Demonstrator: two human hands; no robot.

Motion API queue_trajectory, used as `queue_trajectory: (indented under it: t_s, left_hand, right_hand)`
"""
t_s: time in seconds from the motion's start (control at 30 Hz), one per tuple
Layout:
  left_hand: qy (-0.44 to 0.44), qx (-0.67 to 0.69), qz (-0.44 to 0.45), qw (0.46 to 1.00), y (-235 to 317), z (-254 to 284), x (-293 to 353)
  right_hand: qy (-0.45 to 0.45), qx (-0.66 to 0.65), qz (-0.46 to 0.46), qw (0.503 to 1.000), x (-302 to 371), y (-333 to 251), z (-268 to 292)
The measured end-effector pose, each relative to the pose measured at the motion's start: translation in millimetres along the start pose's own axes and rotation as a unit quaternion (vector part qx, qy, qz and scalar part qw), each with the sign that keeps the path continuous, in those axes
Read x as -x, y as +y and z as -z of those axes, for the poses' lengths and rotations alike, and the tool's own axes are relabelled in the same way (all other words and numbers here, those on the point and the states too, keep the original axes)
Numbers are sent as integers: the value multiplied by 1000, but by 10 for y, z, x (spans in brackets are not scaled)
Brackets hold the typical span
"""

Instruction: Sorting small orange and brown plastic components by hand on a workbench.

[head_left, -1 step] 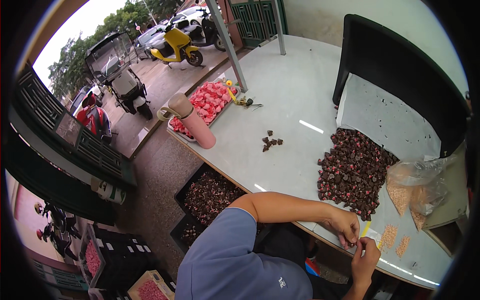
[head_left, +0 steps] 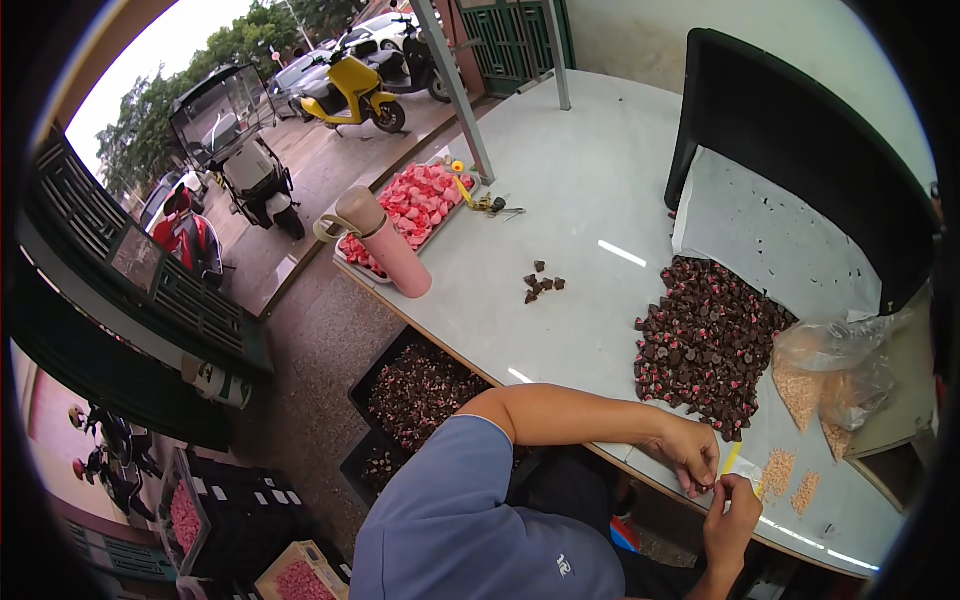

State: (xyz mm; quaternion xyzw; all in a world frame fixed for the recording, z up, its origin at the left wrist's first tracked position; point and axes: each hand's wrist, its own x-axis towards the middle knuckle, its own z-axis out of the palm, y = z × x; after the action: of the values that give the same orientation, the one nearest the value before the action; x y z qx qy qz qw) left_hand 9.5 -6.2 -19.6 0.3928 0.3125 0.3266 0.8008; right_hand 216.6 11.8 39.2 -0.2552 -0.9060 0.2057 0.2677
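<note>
At the table's near edge, my left hand (head_left: 686, 450) and my right hand (head_left: 733, 512) meet, fingertips pinched together. Between the left fingertips sits a small dark brown piece (head_left: 704, 489), mostly hidden. It looks like those in the big pile of dark brown and pink-red pieces (head_left: 710, 340) just beyond my hands. My right thumb and finger are closed against it; what they grip is too small to make out. Two small heaps of pale beige bits, one (head_left: 778, 472) nearer my hands and another (head_left: 805, 492) farther right, lie beside my right hand, near a yellow strip (head_left: 732, 458).
A black crate (head_left: 880, 190) lined with white sheet leans behind the pile. Clear bags of beige bits (head_left: 797, 395) lie right. Several dark pieces (head_left: 545, 285) sit mid-table. A pink flask (head_left: 395, 258) stands by a tray of pink pieces (head_left: 425, 200). Filled black bins (head_left: 365, 385) are below, left.
</note>
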Motion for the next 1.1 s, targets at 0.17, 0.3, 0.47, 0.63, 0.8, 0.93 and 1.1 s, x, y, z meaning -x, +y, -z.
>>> queue_trajectory:
  t_s: [0.17, 0.3, 0.47, 0.63, 0.8, 0.93, 1.1]
  left_hand:
    - [-5, -7, 1, 1000, 15, -2, -6]
    - [13, 22, -1, 1000, 22, -3, -20]
    - [38, 36, -11, 999, 5, -14, -39]
    - [47, 52, -14, 997, 36, -30, -26]
    - [-2, 16, -3, 1000, 45, -21, 16]
    - [-9, 12, 3, 1000, 22, -14, 6]
    - [3, 5, 1, 1000, 37, -22, -6]
  right_hand:
    - [-39, -11, -20, 999, -7, -14, 43]
    - [27, 7, -16, 999, 32, -38, -77]
    - [58, 54, -2, 997, 55, -147, -154]
    - [96, -18, -45, 994, 77, -119, -137]
    - [-19, -97, -123, 987, 56, -71, -12]
    - [-31, -127, -123, 984, 70, -5, -70]
    - [6, -125, -134, 983, 106, 20, -122]
